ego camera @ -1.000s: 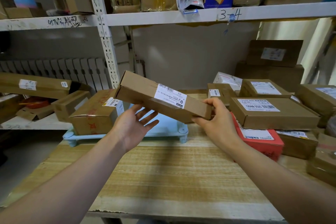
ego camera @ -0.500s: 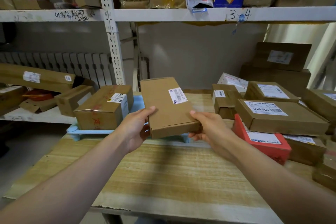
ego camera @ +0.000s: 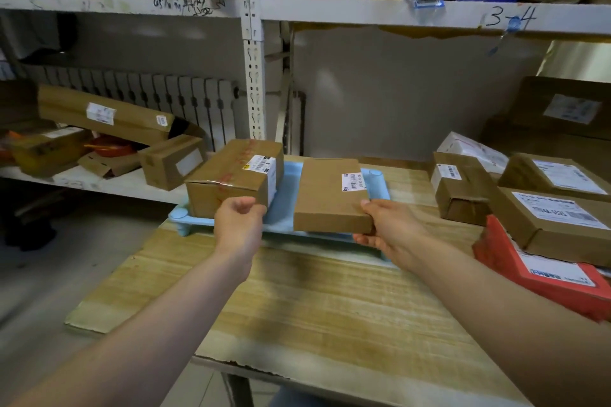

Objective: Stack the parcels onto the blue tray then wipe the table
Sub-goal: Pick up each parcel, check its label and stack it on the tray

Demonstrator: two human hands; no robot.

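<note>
Head view: right hand [ego camera: 390,235] grips the flat parcel's [ego camera: 330,198] near corner, long axis running away onto the blue tray [ego camera: 284,215], left hand [ego camera: 239,225] loosely curled beside it.

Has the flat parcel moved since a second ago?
Yes. The flat parcel has come down from in front of the big box onto the blue tray, right of it.

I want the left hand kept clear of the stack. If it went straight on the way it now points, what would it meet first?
Most likely the tall brown parcel on the blue tray: the left hand sits just before its near corner, fingers curled, though contact is unclear.
</note>
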